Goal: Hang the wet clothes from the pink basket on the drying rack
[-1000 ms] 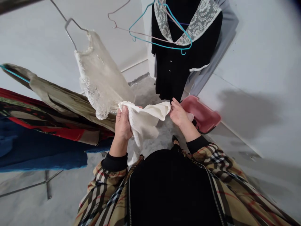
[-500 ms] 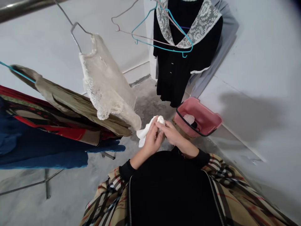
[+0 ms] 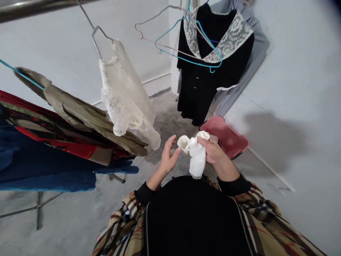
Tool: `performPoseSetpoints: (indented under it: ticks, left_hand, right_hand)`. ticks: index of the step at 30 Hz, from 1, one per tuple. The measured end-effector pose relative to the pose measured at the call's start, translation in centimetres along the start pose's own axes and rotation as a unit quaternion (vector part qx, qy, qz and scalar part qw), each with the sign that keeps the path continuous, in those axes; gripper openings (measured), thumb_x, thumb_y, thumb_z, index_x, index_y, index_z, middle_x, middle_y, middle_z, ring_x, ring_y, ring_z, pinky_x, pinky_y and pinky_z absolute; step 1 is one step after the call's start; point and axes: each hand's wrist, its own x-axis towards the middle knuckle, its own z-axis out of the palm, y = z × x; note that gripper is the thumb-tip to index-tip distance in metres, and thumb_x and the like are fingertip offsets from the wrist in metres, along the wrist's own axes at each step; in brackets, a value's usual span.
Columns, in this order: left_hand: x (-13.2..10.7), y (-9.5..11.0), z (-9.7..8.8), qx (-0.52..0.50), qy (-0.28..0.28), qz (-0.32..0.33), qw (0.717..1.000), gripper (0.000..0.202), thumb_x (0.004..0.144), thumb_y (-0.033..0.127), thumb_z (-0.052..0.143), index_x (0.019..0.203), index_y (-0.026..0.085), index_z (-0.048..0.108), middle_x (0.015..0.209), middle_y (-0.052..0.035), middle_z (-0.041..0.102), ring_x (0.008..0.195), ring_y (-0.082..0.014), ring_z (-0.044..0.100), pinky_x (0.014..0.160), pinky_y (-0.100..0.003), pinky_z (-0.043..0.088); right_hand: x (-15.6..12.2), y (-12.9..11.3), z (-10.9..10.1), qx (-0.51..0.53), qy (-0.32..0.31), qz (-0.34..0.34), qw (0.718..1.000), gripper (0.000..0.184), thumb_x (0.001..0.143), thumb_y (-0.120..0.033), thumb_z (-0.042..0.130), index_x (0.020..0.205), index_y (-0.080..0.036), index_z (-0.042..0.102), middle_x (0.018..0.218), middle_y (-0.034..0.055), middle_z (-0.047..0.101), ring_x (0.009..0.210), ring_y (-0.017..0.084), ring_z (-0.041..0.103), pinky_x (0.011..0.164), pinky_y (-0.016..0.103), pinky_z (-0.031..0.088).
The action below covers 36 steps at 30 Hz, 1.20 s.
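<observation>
White socks, bunched together, hang from my right hand, which is closed around their upper part. One cuff opens toward the left, and a rounded end dangles below. My left hand is just left of that cuff with its fingers apart, holding nothing. Whether its thumb brushes the cuff I cannot tell. Behind my right hand stands a pink bucket, partly covered by the hand and the socks.
A cream lace top hangs left of centre from a metal rail. Olive, red-patterned and blue clothes hang farther left. Ahead are a blue hanger, a pink one and a black dress with a lace collar. A white wall borders the right.
My hands were together on the bunched socks. Now they are apart: my right hand has moved right with the socks, and my left hand has let go and opened.
</observation>
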Motion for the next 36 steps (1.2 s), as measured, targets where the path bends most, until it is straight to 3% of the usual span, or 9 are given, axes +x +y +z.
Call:
performPoseSetpoints:
  ticks: [4,10,15,19,22,25,29,32,36]
  left_hand:
    - [1.4,1.0,0.8,-0.062,-0.086,-0.087,0.991,0.065,0.084,0.047,0.063,0.141,0.022,0.044,0.142,-0.0143,0.049,0.122,-0.0254,0.051,0.100,-0.039,0.041]
    - [1.2,2.3,0.7,-0.148,-0.252,-0.273,0.917,0.058,0.063,0.048,0.081,0.109,0.013,0.070,0.081,-0.0072,0.070,0.063,-0.0132,0.057,0.061,-0.024,0.043]
    - [0.6,4.8,-0.8,-0.120,-0.044,-0.246,0.961,0.040,0.069,0.051,0.076,0.078,0.011,0.075,0.065,-0.0026,0.065,0.059,-0.0099,0.050,0.058,-0.021,0.038]
    - [0.7,7.2,-0.4,-0.088,0.149,-0.192,0.966,0.036,0.072,0.049,0.073,0.078,0.013,0.074,0.069,-0.0024,0.067,0.063,-0.0118,0.052,0.061,-0.022,0.041]
    - [0.5,8.2,0.7,-0.045,0.121,-0.186,0.974,0.029,0.066,0.041,0.078,0.080,0.015,0.076,0.073,-0.0038,0.069,0.067,-0.0146,0.056,0.063,-0.023,0.043]
    - [0.1,7.9,1.6,0.020,0.049,-0.189,0.981,0.028,0.060,0.030,0.081,0.086,0.019,0.077,0.077,-0.0046,0.072,0.071,-0.0186,0.060,0.065,-0.025,0.045]
    - [-0.4,7.1,2.9,0.125,0.172,-0.172,0.962,0.013,0.069,0.028,0.073,0.080,0.021,0.077,0.081,-0.0058,0.072,0.077,-0.0205,0.062,0.071,-0.027,0.045]
    - [-0.6,7.4,4.4,0.021,0.328,-0.155,0.932,0.018,0.074,0.035,0.070,0.081,0.020,0.071,0.077,-0.0031,0.067,0.071,-0.0161,0.058,0.066,-0.024,0.044]
    - [-0.7,9.1,6.4,-0.250,0.379,-0.137,0.880,0.031,0.072,0.045,0.073,0.083,0.020,0.059,0.067,0.0042,0.056,0.058,-0.0092,0.049,0.058,-0.019,0.041]
  right_hand:
    - [-0.3,-0.7,-0.8,-0.063,-0.089,0.064,0.992,0.041,0.058,-0.054,0.083,0.067,-0.017,0.067,0.060,-0.0004,0.064,0.052,0.011,0.057,0.052,0.023,0.046]
    - [1.1,-3.6,-3.7,-0.133,-0.161,0.041,0.977,0.040,0.069,-0.054,0.076,0.067,-0.016,0.066,0.063,0.0008,0.064,0.057,0.011,0.057,0.057,0.023,0.045]
    - [3.3,-7.7,-6.7,-0.273,-0.201,0.042,0.940,0.044,0.077,-0.058,0.067,0.074,-0.015,0.063,0.067,-0.0002,0.059,0.062,0.011,0.052,0.060,0.024,0.042]
    - [5.7,-9.9,-8.7,-0.399,-0.351,0.058,0.845,0.040,0.081,-0.054,0.064,0.078,-0.014,0.060,0.070,-0.0007,0.054,0.065,0.010,0.047,0.060,0.022,0.039]
    - [7.5,-11.4,-9.5,-0.438,-0.443,0.064,0.779,0.034,0.084,-0.048,0.063,0.075,-0.015,0.056,0.069,-0.0026,0.048,0.062,0.009,0.043,0.056,0.021,0.036]
    - [8.9,-13.5,-9.5,-0.445,-0.473,0.034,0.760,0.031,0.088,-0.044,0.058,0.074,-0.017,0.053,0.068,-0.0033,0.045,0.060,0.009,0.040,0.054,0.020,0.034]
    - [9.8,-15.7,-8.2,-0.450,-0.541,-0.025,0.710,0.027,0.087,-0.041,0.058,0.075,-0.018,0.060,0.070,-0.0009,0.052,0.064,0.011,0.046,0.059,0.022,0.039]
    - [10.0,-16.5,-7.3,-0.443,-0.608,-0.047,0.657,0.027,0.083,-0.045,0.062,0.080,-0.019,0.068,0.074,0.0022,0.058,0.070,0.014,0.054,0.063,0.025,0.044]
    - [11.7,-19.2,-7.3,-0.502,-0.566,-0.150,0.637,0.025,0.078,-0.046,0.067,0.090,-0.025,0.073,0.087,0.0062,0.065,0.079,0.019,0.060,0.070,0.031,0.049]
